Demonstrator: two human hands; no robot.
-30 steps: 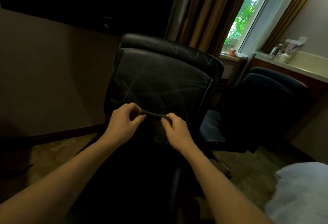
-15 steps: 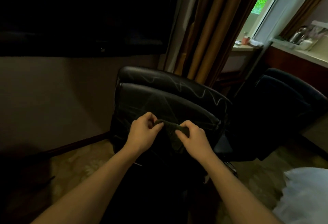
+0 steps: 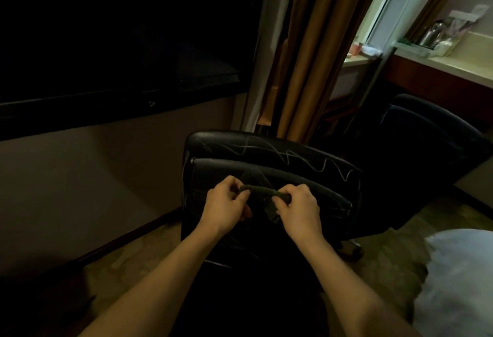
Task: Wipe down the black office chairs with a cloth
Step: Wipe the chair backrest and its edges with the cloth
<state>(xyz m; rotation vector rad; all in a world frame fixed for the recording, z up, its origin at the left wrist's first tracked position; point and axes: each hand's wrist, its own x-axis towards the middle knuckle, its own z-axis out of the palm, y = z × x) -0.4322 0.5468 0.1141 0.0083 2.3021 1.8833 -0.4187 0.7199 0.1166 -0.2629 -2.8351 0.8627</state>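
Both hands, left hand (image 3: 225,207) and right hand (image 3: 298,207), pinch the dark cloth (image 3: 262,192), fingers curled round its twisted roll, directly in front of the near black chair's (image 3: 266,155) backrest. Likely readying it for wiping. Second chair (image 3: 426,150) right of it.

Dim and murky, lit only from the window (image 3: 394,5) up right of the hands; near-black upper left, soft blur throughout, wide-angle bending at edges.
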